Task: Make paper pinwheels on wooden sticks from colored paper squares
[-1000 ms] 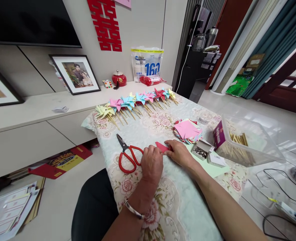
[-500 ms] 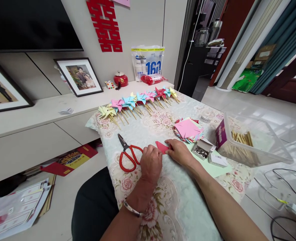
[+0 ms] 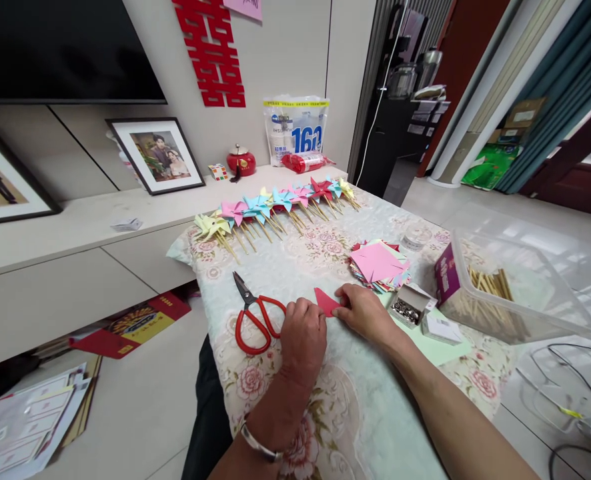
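Floral tablecloth (image 3: 325,413) carries our work. Our left hand (image 3: 303,340) and right hand (image 3: 368,312) pinch folded red paper (image 3: 325,301). Red-handled scissors (image 3: 253,313) lie at nine o'clock of it.

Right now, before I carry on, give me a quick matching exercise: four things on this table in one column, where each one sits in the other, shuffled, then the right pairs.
Things:
1. red paper piece
2. scissors
3. pinwheels
4. clear plastic tub

Places:
A. in a row along the far edge of the table
B. at the table's right side, with wooden sticks inside
C. pinched between the left hand and the right hand
D. flat on the cloth, just left of the left hand

Pairs: 1-C, 2-D, 3-A, 4-B
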Demonstrator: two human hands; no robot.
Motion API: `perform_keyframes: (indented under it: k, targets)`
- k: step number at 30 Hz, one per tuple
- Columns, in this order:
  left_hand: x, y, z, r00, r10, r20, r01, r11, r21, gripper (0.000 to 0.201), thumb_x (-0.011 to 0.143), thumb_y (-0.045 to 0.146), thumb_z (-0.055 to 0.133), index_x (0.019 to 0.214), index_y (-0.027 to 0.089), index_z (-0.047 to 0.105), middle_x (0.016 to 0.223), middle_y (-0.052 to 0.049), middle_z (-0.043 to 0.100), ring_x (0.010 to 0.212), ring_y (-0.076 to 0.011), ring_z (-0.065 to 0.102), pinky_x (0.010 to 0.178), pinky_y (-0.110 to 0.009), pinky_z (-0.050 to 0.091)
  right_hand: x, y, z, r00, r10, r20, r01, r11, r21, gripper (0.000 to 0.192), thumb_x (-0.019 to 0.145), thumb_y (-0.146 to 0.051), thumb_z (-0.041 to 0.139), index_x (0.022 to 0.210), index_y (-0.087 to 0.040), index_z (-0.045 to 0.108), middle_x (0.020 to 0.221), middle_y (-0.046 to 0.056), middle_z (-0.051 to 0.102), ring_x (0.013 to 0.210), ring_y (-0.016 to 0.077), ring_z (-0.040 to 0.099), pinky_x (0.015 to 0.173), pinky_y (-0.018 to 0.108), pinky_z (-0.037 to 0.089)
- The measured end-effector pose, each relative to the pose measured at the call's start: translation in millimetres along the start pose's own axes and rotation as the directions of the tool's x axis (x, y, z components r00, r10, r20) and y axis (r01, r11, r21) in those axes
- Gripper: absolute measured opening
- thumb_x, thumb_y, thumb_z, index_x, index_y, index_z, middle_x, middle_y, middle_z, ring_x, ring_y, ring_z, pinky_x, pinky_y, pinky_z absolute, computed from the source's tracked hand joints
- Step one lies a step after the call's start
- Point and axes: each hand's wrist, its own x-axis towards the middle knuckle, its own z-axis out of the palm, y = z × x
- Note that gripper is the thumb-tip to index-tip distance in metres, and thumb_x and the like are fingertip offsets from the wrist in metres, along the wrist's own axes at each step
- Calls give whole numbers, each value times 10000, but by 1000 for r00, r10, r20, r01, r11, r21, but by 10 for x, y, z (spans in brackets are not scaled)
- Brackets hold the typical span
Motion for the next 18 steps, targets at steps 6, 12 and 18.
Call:
perform_keyframes:
  k: [6, 12, 18]
  targets:
    - [0, 6, -4, 1000, -11, -19, 10, 999, -49, 108, 879, 121, 604, 810, 194, 645, 870, -71, 649, 870, -261, 558, 809, -396, 479, 18, 42, 16, 999, 3, 37, -8, 987, 160, 177, 725, -161, 713, 898, -177, 681, 681, -28, 647, 621, 148, 541, 599, 252, 340]
    - [9, -9, -52, 984, -104, -148, 53, 949, -310, 161, 847, 71, 550, 928, 194, 615, 930, -72, 639, 896, -234, 621, 807, -376, 520, 12, 29, -15, 1000, -3, 27, -8, 924, 383, 128, 681, -189, 682, 604, -197, 581, 533, -68, 509, 535, 118, 429, 542, 252, 276]
    - [178, 2, -157, 925, -373, -69, 168, 567, -806, 327, 848, 293, 641, 1152, 174, 618, 1137, -131, 671, 971, -222, 676, 778, -344, 560, 76, -158, -94, 997, 71, 2, -52, 714, 698, 274, 669, -432, 704, 657, -213, 540, 527, -68, 498, 456, 102, 393, 465, 239, 293]
